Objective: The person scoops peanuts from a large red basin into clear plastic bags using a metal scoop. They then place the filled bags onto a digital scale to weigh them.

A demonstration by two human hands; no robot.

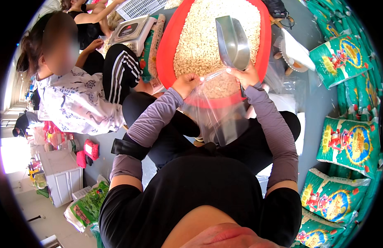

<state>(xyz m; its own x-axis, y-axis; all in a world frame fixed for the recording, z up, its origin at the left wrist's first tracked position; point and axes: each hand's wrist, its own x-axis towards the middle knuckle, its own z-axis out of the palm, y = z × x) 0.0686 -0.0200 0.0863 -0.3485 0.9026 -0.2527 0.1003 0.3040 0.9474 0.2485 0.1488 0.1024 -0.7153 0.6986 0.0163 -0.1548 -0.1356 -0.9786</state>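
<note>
A clear plastic bag (221, 121) hangs from both hands, in front of the near rim of a red tub (166, 52). My left hand (187, 84) pinches the left side of the bag's mouth between thumb and fingers. The opposite side of the mouth is at the thumb of my right hand (248, 75), which also grips a metal scoop (233, 43). Part of the scoop's black handle shows below that hand. The scoop's blade points away from me over pale seeds or nuts (199, 40) that fill the tub. No contents are visible inside the bag.
At my left sits a co-worker (77, 99), beside a scale (132, 34). Green printed sacks (349, 144) are stacked along the right. More clear plastic bags (284, 83) lie right of the tub. A white cabinet (61, 176) stands at the far left.
</note>
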